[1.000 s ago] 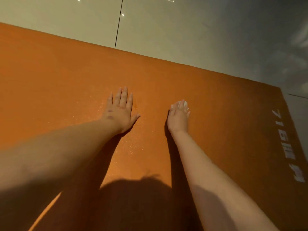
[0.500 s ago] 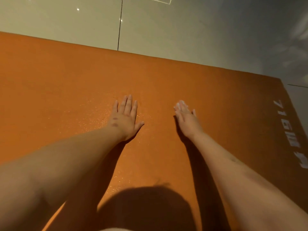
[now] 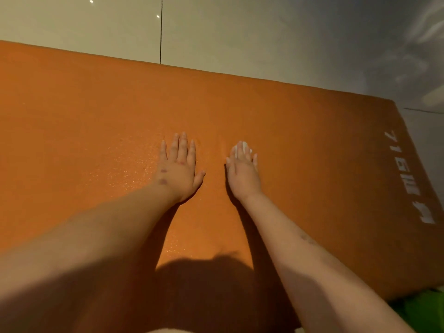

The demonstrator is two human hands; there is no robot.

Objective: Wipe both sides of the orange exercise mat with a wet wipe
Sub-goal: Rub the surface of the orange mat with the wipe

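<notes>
Both hands lie flat on the mat, which is spread over the tiled floor. The left hand rests palm down, fingers straight and slightly spread, holding nothing. Just beside it, the right hand presses the white wipe under straight fingertips. White lettering runs along the mat's right end.

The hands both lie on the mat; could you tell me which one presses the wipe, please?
The right hand: a white wipe shows under its fingertips, whereas the left hand rests bare on the mat.
</notes>
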